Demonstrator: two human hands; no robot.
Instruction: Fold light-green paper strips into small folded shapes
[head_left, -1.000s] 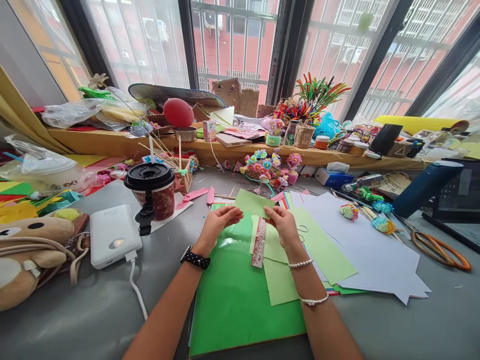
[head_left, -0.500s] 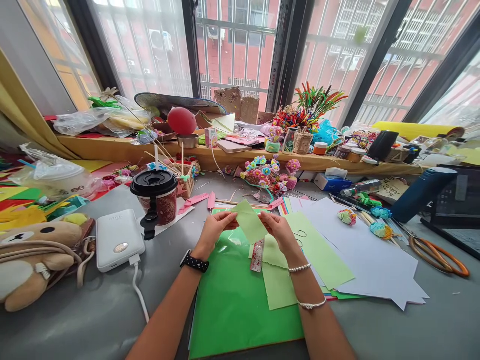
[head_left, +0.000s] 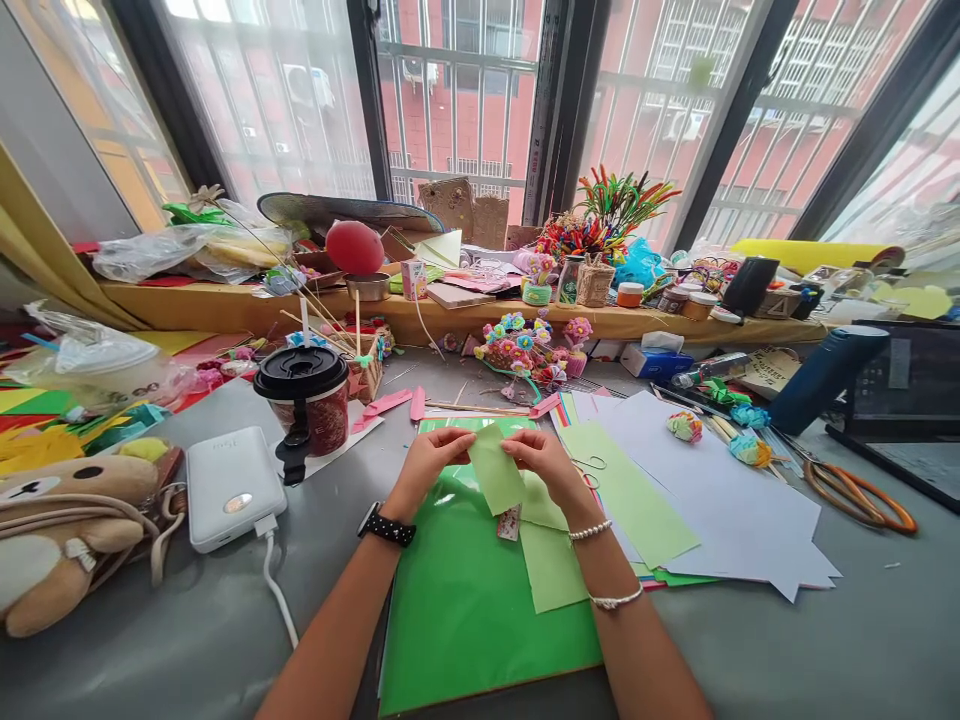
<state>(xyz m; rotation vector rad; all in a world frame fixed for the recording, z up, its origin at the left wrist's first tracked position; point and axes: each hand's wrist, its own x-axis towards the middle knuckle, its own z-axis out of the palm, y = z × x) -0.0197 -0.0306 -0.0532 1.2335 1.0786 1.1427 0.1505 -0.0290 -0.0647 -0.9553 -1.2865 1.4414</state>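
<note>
Both my hands hold a small light green paper slip (head_left: 496, 472) by its top edge, above a glossy green sheet (head_left: 465, 610) on the grey table. My left hand (head_left: 431, 458), with a black watch on its wrist, pinches the slip's left corner. My right hand (head_left: 541, 460), with bead bracelets on its wrist, pinches the right corner. The slip hangs downward and covers most of a patterned ruler (head_left: 509, 522). More light green paper pieces (head_left: 551, 560) lie under my right wrist.
A black-lidded cup (head_left: 304, 400) and a white power bank (head_left: 234, 487) with its cable stand to the left, a plush bear (head_left: 52, 520) beyond. White sheets (head_left: 720, 500), orange-handled scissors (head_left: 862, 495) and a blue bottle (head_left: 825, 375) lie right. Paper flowers (head_left: 525, 345) crowd the sill.
The green slip has turned from lying flat and pointing away to hanging downward between my hands. Both hands have drawn slightly nearer to me.
</note>
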